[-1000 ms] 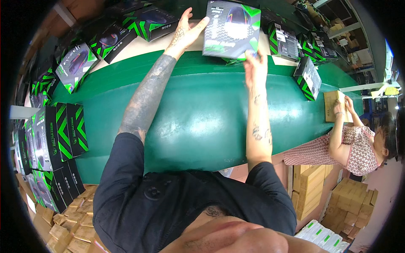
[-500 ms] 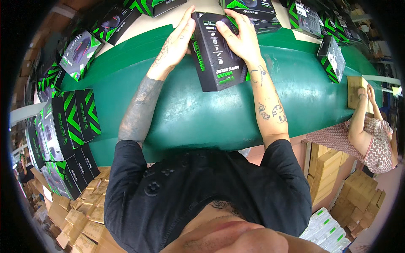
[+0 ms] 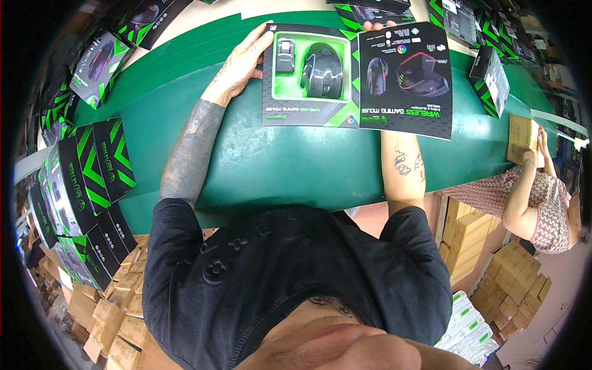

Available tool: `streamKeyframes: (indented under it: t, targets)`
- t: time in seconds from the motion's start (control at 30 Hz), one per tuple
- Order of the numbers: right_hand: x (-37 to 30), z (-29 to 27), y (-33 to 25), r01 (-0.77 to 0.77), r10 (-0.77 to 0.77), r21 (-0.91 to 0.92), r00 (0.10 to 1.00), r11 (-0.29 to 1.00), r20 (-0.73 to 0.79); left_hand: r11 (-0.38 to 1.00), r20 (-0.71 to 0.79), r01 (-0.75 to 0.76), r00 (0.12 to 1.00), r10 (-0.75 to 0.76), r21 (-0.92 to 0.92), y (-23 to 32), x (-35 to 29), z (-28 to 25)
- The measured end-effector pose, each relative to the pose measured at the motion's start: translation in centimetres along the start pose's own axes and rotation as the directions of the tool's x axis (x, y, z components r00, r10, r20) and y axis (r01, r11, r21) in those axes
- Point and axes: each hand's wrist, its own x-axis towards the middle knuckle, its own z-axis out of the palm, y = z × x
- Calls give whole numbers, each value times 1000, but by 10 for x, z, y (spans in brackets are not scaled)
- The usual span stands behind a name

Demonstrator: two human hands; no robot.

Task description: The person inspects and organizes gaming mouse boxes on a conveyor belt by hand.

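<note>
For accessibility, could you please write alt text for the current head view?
The left hand holds a computer-mouse box above a green table; the right hand is mostly hidden behind its open cover flap. A black mouse shows in the window; stacked boxes at left.

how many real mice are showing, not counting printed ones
1: a black mouse in the green-lined window of the open box, right of the left hand. Others may be hidden inside the closed boxes.
</note>
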Motion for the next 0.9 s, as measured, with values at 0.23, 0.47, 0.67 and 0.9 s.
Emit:
streamKeyframes:
  t: [0.23,0.47,0.67,0.9]
  targets:
    - [0,54,20,243,-34,-927,969,285,244,882,-37,-23,999,6,-472,12,-5,8]
    - [24,46,12,377,-115,-926,920,-3,374,956,-302,-292,914,269,-31,54,-5,-21]
    - [100,15,-28,-25,-543,-963,829,-268,130,826,-708,-329,428,562,456,87,20,-157]
    - [102,-19,-42,19,-362,-993,932,116,-25,587,-167,-481,664,729,651,55,57,20]
